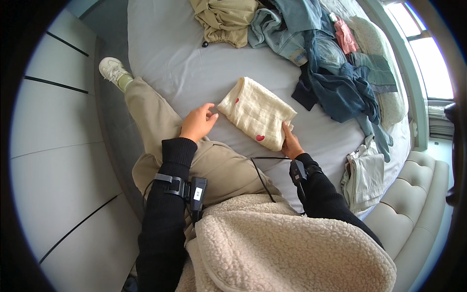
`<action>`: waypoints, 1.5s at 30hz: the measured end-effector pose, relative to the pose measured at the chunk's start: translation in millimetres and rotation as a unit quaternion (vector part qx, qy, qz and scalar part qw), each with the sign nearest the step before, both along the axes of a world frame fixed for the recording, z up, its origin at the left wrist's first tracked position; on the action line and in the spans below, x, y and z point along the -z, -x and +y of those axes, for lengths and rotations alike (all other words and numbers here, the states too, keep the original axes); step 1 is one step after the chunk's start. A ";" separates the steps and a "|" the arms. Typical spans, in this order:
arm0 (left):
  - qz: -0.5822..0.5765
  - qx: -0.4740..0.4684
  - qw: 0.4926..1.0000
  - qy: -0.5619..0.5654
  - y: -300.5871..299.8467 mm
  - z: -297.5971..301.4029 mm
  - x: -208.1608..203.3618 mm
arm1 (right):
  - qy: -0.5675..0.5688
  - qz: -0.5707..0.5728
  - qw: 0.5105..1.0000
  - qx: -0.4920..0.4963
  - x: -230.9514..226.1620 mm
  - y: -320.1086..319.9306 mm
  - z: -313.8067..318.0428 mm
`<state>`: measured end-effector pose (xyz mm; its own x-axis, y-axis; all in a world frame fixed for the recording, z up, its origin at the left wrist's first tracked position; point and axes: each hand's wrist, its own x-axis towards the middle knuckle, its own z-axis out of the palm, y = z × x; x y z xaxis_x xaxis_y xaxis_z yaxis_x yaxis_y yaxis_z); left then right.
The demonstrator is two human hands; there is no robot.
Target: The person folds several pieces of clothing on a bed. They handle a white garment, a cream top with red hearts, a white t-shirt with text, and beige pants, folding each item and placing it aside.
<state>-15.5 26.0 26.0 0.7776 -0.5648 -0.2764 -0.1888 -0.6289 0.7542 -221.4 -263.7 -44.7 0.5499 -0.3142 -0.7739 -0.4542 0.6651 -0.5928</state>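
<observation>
A folded cream cloth [258, 111] with small red hearts lies on the grey bed sheet [180, 53], in front of me. Its weave looks thin and crinkled; whether it is a garment, I cannot tell. My right hand [291, 145] grips its lower right corner, thumb on top and the other fingers mostly hidden. Just off the cloth's left end, my left hand [198, 122] hovers over my trouser leg with loosely bent fingers apart, holding nothing.
Blue jeans and dark clothes [340, 92] lie heaped at the far right, beside khaki trousers [226, 22] and a pink piece [345, 36]. Folded pale trousers [364, 175] rest near the padded headboard [408, 194]. White cabinets [58, 131] line the left.
</observation>
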 end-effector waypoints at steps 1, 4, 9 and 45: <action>0.060 -0.015 0.998 0.015 -1.2 -1.7 -1.5 | 0.008 0.008 1.000 -0.007 1.0 0.6 -1.8; 0.251 -0.077 0.964 0.039 -3.0 -10.4 -6.1 | -0.039 0.016 0.999 -0.018 2.6 1.9 -7.4; 0.388 -0.119 0.906 0.121 1.1 -40.8 -1.0 | -0.049 0.030 0.998 -0.019 2.9 1.6 -10.1; 0.346 -0.137 0.922 0.107 7.4 -31.0 16.9 | -0.034 0.018 0.999 -0.004 23.4 2.9 -16.3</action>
<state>-22.8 -5.0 9.1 0.5791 -0.4718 -0.6649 0.5275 -0.4050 0.7468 -224.4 -279.9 -68.1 0.5226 -0.2566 -0.8130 -0.4797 0.6998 -0.5293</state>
